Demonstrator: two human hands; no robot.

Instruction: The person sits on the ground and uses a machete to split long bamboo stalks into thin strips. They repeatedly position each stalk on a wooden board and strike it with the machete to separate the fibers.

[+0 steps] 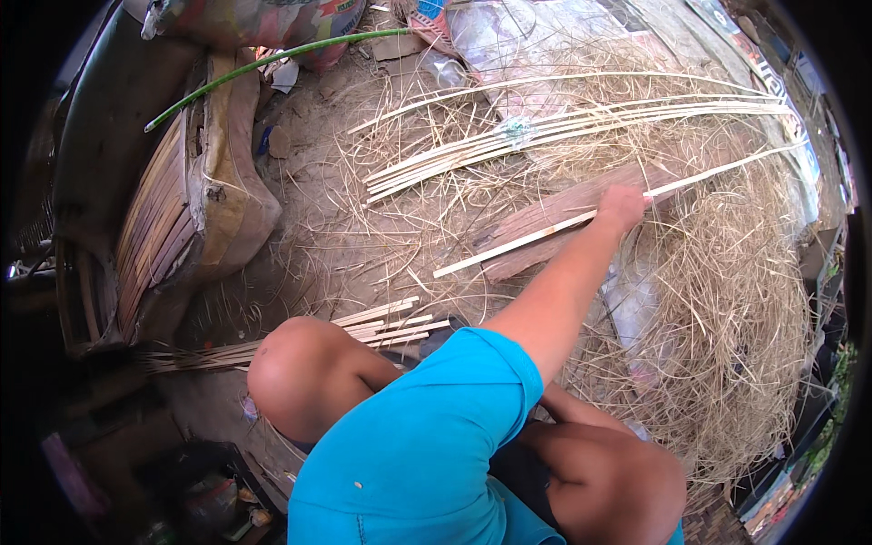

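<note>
My left arm, in a blue sleeve, stretches across to the upper right. At its end my left hand (622,208) is closed around a long pale bamboo strip (518,242). The strip slants over a weathered brown wooden board (572,195) lying on the ground. Past the board lies a bundle of similar bamboo strips (454,162), bound near its middle with a pale tie (518,132). One loose bamboo strip (509,84) lies beyond the bundle. My right hand does not show; my body and sleeve cover the space between my knees.
Fine shavings (727,336) heap up at the right. More bamboo strips (381,325) lie beside my left knee. A worn piece of furniture (227,154) stands at the left, with a green stalk (272,59) across it. A stuffed sack (263,20) sits at the back.
</note>
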